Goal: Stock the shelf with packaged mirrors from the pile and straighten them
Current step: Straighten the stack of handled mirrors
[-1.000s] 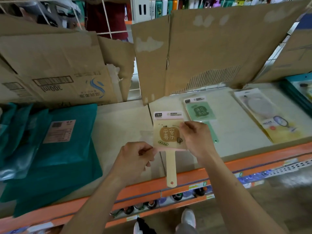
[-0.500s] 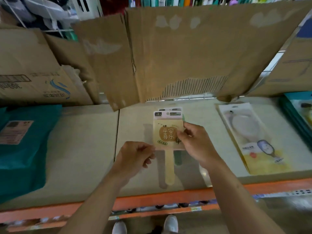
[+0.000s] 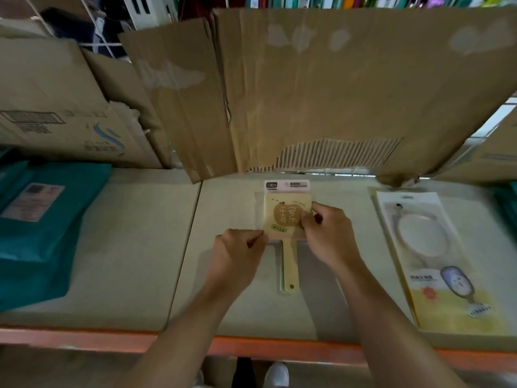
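A yellow packaged hand mirror (image 3: 285,217) with an apple print lies flat on the beige shelf board (image 3: 229,309), its handle pointing toward me. It sits on top of another packaged mirror whose green edge peeks out beside the handle. My left hand (image 3: 237,253) pinches the package's lower left corner. My right hand (image 3: 327,233) pinches its right edge. A larger packaged oval mirror (image 3: 436,261) lies flat on the shelf to the right.
Flattened cardboard sheets (image 3: 321,88) lean against the back of the shelf. Teal plastic packages (image 3: 44,228) are stacked on the left, more teal items sit at the far right edge (image 3: 507,205). The orange shelf front (image 3: 251,345) runs below my arms.
The yellow mirror was held up over the shelf front, then moved back and laid on the green mirror. My left hand, briefly off it, now pinches its corner.
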